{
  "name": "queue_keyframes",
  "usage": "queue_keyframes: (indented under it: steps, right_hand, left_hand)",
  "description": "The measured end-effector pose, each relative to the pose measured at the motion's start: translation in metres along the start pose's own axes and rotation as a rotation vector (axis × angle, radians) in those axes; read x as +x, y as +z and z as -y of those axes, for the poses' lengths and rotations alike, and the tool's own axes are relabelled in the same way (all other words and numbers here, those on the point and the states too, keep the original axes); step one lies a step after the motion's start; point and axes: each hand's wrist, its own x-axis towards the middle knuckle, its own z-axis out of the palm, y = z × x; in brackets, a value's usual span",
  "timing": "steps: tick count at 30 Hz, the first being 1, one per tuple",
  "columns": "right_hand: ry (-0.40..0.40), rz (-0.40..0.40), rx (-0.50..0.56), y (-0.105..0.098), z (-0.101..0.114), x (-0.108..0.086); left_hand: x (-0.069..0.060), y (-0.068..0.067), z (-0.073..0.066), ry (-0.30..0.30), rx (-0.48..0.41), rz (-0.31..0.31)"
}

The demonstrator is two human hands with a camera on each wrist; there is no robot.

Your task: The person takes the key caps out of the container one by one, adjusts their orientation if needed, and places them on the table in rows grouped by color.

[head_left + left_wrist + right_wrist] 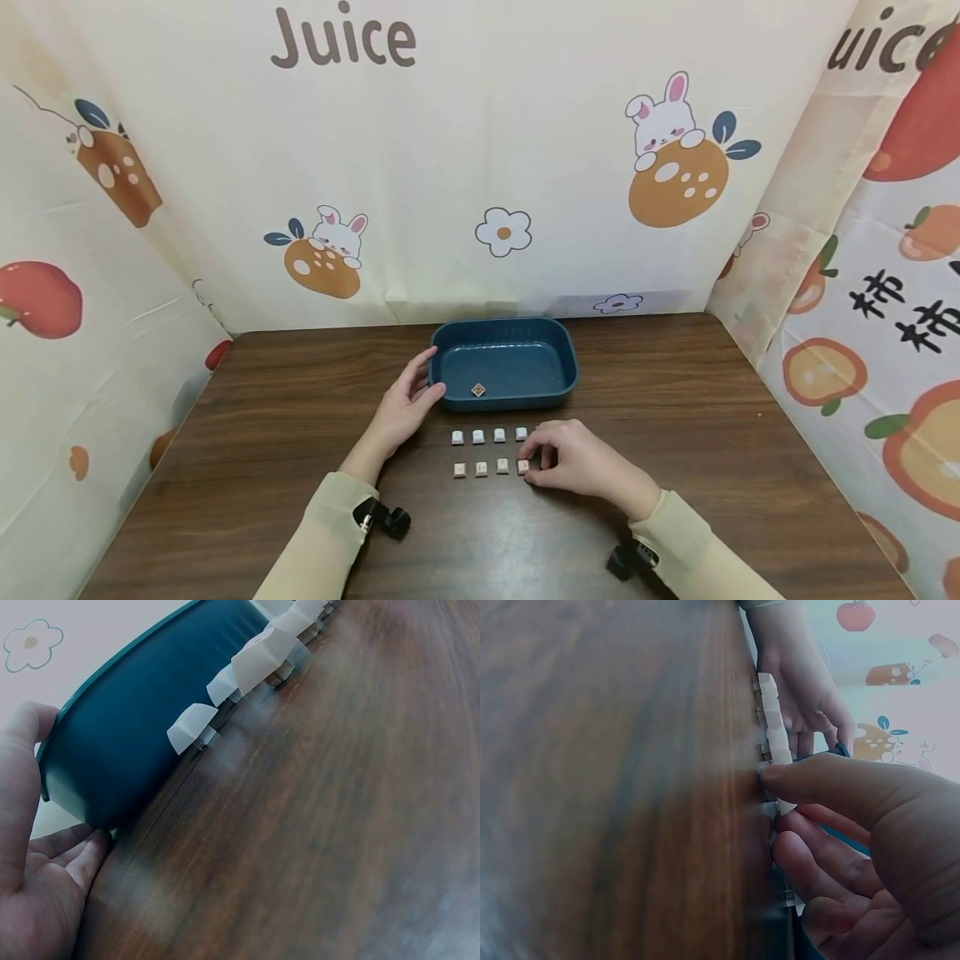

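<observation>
At the near row's right end, my right hand [573,458] has thumb and fingertips around a small cream keycap [522,467]. The right wrist view shows the thumb [821,784] on one side of it and fingers opposite, partly hiding it. My left hand [401,410] holds the left end of a dark blue rectangular tray [510,405], its thumb at the rim and its other fingers low by the corner. Inside the tray lies a small brown square piece [477,389] with a dark centre. Several keycaps stand in two rows, white ones [478,437] behind cream ones [481,469].
Below the caps, greyish bases [204,736] show in the left wrist view. The tray stands near the back of a brown wooden table [660,392]. Printed cloth [450,150] hangs behind the table and along both sides.
</observation>
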Motion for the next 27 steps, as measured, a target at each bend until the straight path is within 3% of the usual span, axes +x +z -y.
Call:
queue_keyframes:
  steps: [9, 17, 22, 27]
  right_hand:
    - [-0.014, -0.033, 0.035, -0.006, 0.003, -0.001]
    - [-0.045, -0.094, 0.094, -0.024, 0.017, 0.0]
    - [-0.083, -0.157, 0.057, -0.038, 0.022, 0.013]
    - [-0.06, -0.16, 0.047, -0.055, 0.022, 0.037]
  left_hand:
    - [-0.001, -0.001, 0.002, 0.022, 0.007, -0.004]
    - [-0.002, 0.001, -0.001, 0.031, 0.009, -0.001]
    - [-0.001, 0.002, -0.001, 0.032, 0.005, 0.002]
    - [-0.001, 0.001, 0.001, 0.031, 0.004, -0.002]
